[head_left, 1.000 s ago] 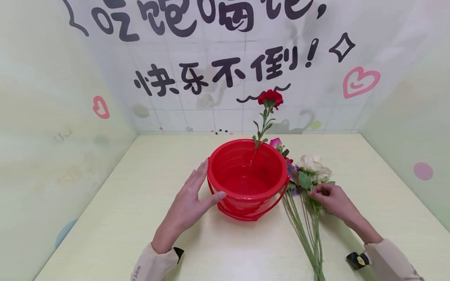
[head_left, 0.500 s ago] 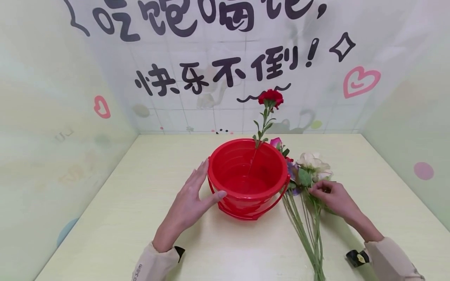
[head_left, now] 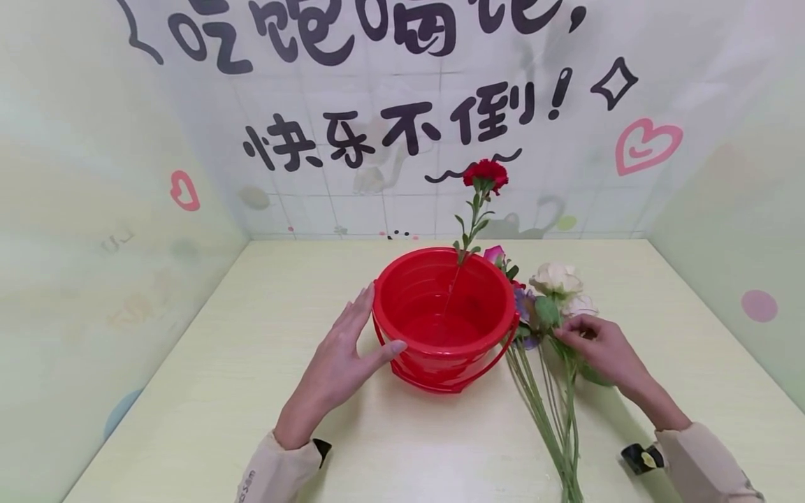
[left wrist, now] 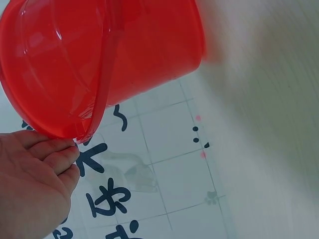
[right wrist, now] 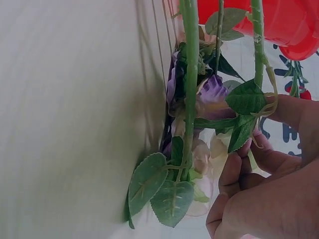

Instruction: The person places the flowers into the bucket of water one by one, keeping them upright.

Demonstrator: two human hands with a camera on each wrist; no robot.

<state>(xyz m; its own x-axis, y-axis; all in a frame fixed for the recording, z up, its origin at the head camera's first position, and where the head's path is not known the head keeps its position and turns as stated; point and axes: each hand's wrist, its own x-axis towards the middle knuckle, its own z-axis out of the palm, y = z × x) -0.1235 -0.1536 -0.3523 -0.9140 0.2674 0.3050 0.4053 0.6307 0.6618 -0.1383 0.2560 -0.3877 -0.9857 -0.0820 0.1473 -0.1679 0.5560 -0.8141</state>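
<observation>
Fingers of the right hand (head_left: 599, 349) are curled, a white flower (head_left: 557, 279) pinched by its stem, right of the bucket (head_left: 434, 369), whose side is touched by the left hand (head_left: 339, 353), thumb spread wide.

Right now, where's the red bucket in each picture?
Head: the red bucket is in the middle.
Left wrist: the red bucket is big, at the top left.
Right wrist: the red bucket is cut off in the top right corner.
Shared landmark: black writing, partly visible in all three.
</observation>
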